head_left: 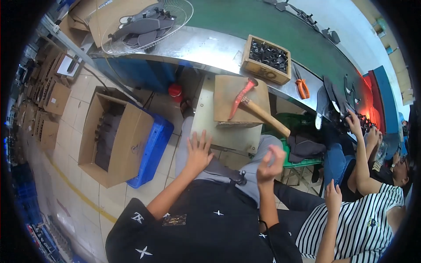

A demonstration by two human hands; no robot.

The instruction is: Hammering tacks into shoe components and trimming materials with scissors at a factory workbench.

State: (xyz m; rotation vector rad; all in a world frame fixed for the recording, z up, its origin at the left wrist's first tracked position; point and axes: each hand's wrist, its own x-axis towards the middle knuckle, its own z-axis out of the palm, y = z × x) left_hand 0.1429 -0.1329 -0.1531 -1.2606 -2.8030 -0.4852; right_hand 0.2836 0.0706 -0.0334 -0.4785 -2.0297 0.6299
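A dark grey sole-shaped piece lies across my lap, with a small black fitting at its right end. My left hand is spread flat over my thigh at the left end of this piece; whether it presses on the piece I cannot tell. To the right, my right hand is raised above my other thigh with its fingers curled in. What those fingers hold, if anything, is hidden. In front of me a hammer with a red head and wooden handle rests on a cardboard-covered block.
Along the metal-edged bench stand a wire basket of grey soles, a wooden box of small black parts and orange-handled pliers. An open carton sits in a blue crate at left. A co-worker in stripes sits close at right.
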